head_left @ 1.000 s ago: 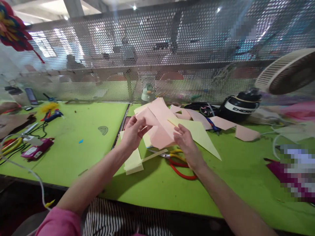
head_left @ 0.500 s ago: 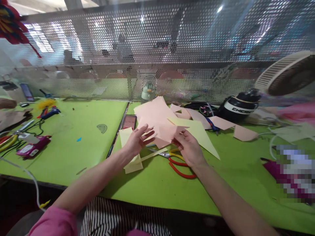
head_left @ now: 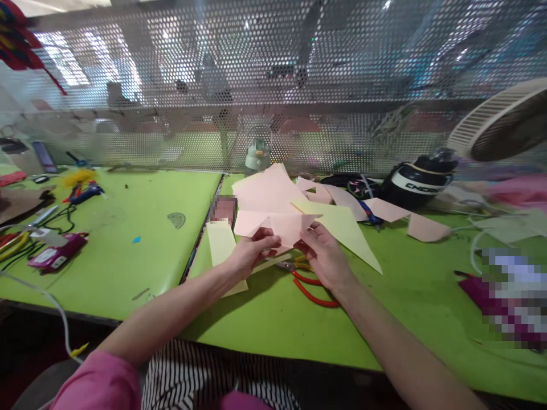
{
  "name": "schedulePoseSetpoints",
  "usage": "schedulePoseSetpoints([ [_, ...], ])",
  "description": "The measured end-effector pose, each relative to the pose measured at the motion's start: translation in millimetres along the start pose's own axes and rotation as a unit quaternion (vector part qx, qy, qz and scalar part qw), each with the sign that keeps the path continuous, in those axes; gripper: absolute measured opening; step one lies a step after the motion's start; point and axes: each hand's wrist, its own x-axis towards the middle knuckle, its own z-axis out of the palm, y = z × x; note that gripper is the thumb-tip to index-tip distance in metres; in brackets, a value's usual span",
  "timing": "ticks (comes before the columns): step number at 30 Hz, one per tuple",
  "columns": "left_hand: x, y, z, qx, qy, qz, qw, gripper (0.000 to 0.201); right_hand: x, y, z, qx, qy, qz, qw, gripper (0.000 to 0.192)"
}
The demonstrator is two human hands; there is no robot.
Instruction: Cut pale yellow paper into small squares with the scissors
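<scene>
Both my hands hold a pale pink paper piece [head_left: 280, 223] low over the green table [head_left: 128, 250]. My left hand [head_left: 252, 254] pinches its lower left edge and my right hand [head_left: 322, 255] pinches its right side. Behind it lies a larger pink sheet [head_left: 267, 191] and a yellow triangular sheet [head_left: 346, 230]. A yellow paper strip [head_left: 221, 244] lies under my left wrist. Red-handled scissors [head_left: 310, 282] rest on the table below my right hand, partly hidden.
A perforated metal screen [head_left: 273, 85] closes the back. A black helmet [head_left: 421, 179] and a fan [head_left: 499, 122] stand right. A small bottle [head_left: 257, 156] is at the back centre. Tools, cables and a magenta item [head_left: 55, 253] crowd the left. Pink scraps [head_left: 427, 228] lie right.
My hands have lowered the pink paper toward the table and drawn closer together; the left hand, briefly open half a second ago, now pinches the paper again.
</scene>
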Motion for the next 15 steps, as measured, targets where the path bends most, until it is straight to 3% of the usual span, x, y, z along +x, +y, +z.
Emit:
schedulePoseSetpoints([
  [5,1,-1,0.3,0.017,0.018,0.03,0.999,0.029,-4,10,1,-0.118,-0.031,0.033,0.992,0.033],
  [15,3,-5,1.0,0.032,0.011,0.054,0.998,0.027,-4,17,5,-0.149,-0.011,-0.013,0.989,0.043],
])
